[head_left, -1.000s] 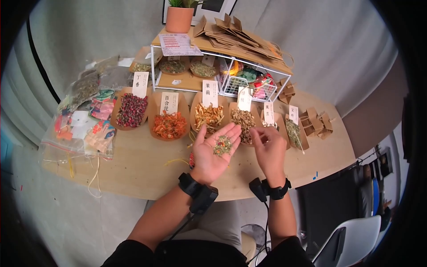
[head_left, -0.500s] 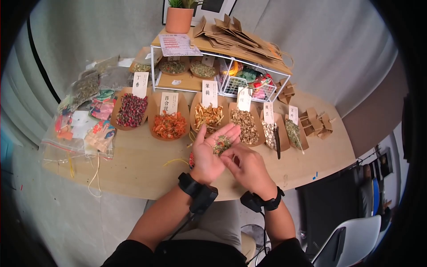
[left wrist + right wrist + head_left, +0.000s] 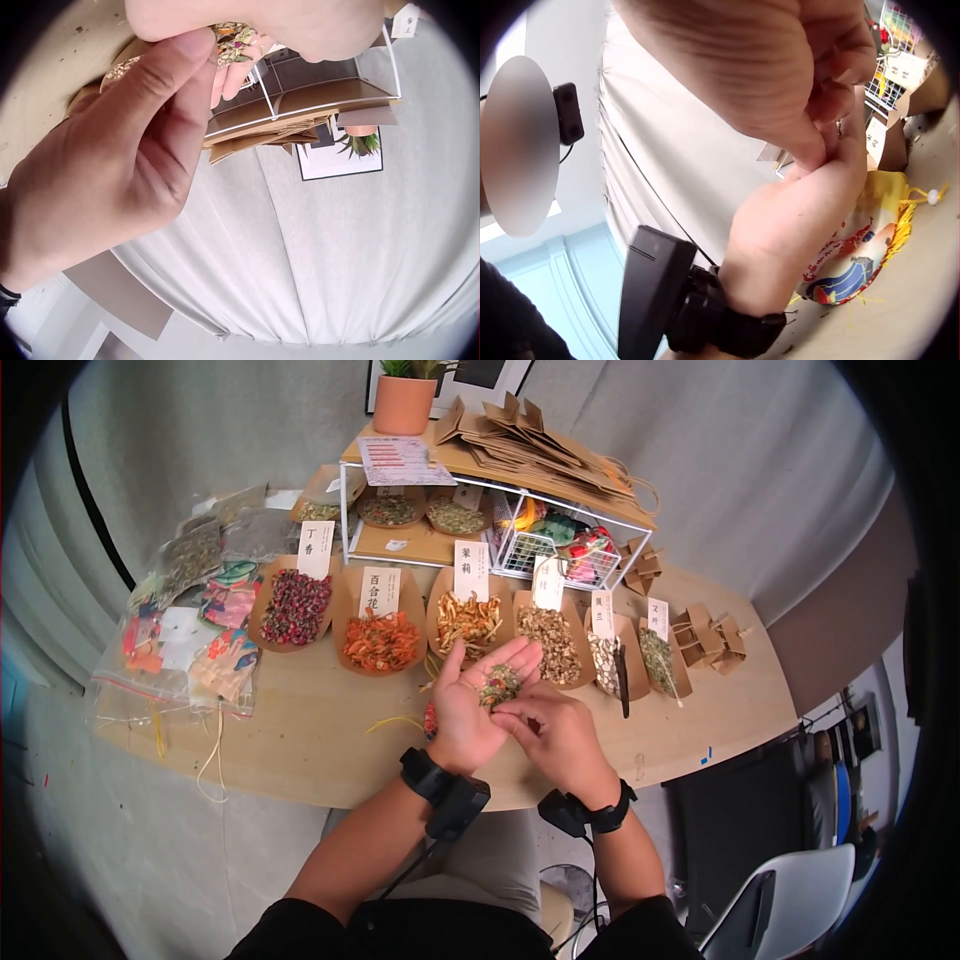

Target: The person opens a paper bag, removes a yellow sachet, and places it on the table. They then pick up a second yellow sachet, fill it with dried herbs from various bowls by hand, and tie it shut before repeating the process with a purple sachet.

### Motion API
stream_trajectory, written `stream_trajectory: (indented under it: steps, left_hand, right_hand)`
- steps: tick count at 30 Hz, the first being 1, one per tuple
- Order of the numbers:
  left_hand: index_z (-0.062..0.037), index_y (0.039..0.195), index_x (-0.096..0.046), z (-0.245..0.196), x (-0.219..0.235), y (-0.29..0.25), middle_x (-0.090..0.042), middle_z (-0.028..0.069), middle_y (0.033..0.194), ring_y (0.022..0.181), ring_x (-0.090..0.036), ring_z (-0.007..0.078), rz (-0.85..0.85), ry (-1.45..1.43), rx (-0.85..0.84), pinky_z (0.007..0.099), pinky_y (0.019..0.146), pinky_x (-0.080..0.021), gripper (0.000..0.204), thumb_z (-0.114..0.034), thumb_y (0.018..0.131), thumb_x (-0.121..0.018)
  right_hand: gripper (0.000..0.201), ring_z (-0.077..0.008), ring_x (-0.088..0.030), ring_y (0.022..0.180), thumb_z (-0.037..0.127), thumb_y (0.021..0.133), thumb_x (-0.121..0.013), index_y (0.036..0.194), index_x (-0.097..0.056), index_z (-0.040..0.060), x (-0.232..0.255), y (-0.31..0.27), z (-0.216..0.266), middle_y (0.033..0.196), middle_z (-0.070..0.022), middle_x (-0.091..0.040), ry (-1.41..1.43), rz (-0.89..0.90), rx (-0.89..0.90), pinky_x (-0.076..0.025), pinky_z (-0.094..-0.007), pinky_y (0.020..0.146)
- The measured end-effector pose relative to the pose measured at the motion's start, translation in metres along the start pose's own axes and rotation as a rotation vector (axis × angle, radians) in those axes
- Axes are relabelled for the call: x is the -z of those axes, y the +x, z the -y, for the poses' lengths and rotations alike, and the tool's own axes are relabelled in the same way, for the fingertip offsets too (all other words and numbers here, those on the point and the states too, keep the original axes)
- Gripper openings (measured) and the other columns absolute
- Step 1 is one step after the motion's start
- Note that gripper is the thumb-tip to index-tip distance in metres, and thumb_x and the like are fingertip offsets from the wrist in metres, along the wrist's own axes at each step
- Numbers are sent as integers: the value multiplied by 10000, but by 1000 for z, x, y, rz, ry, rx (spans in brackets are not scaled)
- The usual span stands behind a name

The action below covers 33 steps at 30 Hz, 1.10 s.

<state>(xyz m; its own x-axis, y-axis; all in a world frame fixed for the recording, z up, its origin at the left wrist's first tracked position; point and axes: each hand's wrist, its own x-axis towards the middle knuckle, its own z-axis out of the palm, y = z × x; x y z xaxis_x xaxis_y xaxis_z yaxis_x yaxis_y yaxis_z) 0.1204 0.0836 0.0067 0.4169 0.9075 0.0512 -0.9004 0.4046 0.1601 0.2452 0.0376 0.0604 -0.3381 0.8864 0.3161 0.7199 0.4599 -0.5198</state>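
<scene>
Palm up over the table's front, my left hand lies open with its fingers stretched out. A small heap of dried herb mix, green with red and orange bits, rests in its palm. My right hand bends over it, thumb and forefinger pinched together at the heap's near edge. In the left wrist view that thumb meets the fingertip right beside the mix, and what lies between them is hidden. Under the left hand, the right wrist view shows a yellow patterned pouch with fringe and a cord.
Labelled paper trays stand in a row behind my hands: dark red buds, orange petals, yellowish strips, brown chips. A dark stick leans in a pale-filled tray. Behind them are a shelf and paper bags; plastic bags lie left.
My right hand has moved left and down from near the pale-filled tray to the heap in my left palm, uncovering the dark stick. My left hand has stayed in place.
</scene>
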Motion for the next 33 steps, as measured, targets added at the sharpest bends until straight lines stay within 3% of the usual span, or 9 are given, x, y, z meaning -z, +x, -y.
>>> stream_trajectory:
  steps: [7,10,13,15,19,25,28,31,33]
  left_hand:
    - [119,1408,-358,-1,-3,-2,-401,275,1453,1380,-373,324,-7,-28,25,421,1183,-256,762,-527,1021,-241]
    - [123,1406,-357,-2,-1,-1,-385,275,1462,1401,-341,324,-7,-95,36,424,1189,-247,752,-517,1022,-268]
    - [131,1401,-357,-1,1,-1,-382,276,1462,1405,-335,328,6,-116,23,429,1191,-243,747,-510,1023,-287]
    - [136,1398,-356,1,1,0,-382,277,1462,1402,-337,330,15,-119,25,431,1192,-241,746,-507,1024,-291]
    - [140,1397,-353,1,1,0,-378,278,1463,1399,-342,333,-5,-134,29,428,1195,-239,744,-501,1026,-288]
    - [141,1383,-372,0,2,1,-392,274,1452,1392,-352,329,-17,-116,23,428,1193,-246,745,-506,1027,-278]
    - [125,1382,-388,3,4,2,-425,258,1432,1371,-382,321,-9,-89,31,432,1180,-266,746,-518,1024,-270]
    - [96,1391,-401,-1,0,-2,-464,230,1408,1332,-426,307,-24,-30,60,440,1154,-297,743,-534,1022,-258]
    - [78,1390,-417,-1,-2,-3,-483,211,1397,1310,-448,296,-25,-7,76,444,1137,-315,742,-543,1020,-248]
  right_hand:
    - [127,-298,-639,716,153,866,-681,912,-649,39,2,1,6,837,-114,-642,13,24,-128,-497,-381,629]
    - [132,-297,-642,687,157,873,-682,916,-673,33,13,3,-6,823,-127,-659,75,-144,-148,-497,-376,620]
    - [155,-302,-644,662,183,871,-693,906,-700,32,28,15,-38,797,-145,-674,-4,-349,-281,-496,-383,612]
    - [163,-313,-648,661,196,862,-701,909,-716,40,33,24,-60,790,-151,-681,-190,-372,-323,-502,-389,614]
    - [155,-333,-663,705,198,854,-701,905,-732,55,34,30,-70,828,-153,-695,-466,-244,-491,-515,-401,634]
    - [136,-305,-673,693,163,857,-689,923,-733,53,23,21,-37,867,-157,-702,-348,-408,-252,-515,-381,606]
    - [135,-240,-656,630,145,848,-709,928,-725,38,23,22,-27,833,-140,-692,12,-309,-246,-499,-342,572]
    - [130,-188,-627,591,129,839,-725,910,-716,20,19,18,-9,790,-118,-675,177,-141,-128,-480,-316,553]
    - [127,-212,-622,588,115,827,-726,906,-710,17,15,19,-3,796,-111,-670,112,-112,-77,-481,-328,557]
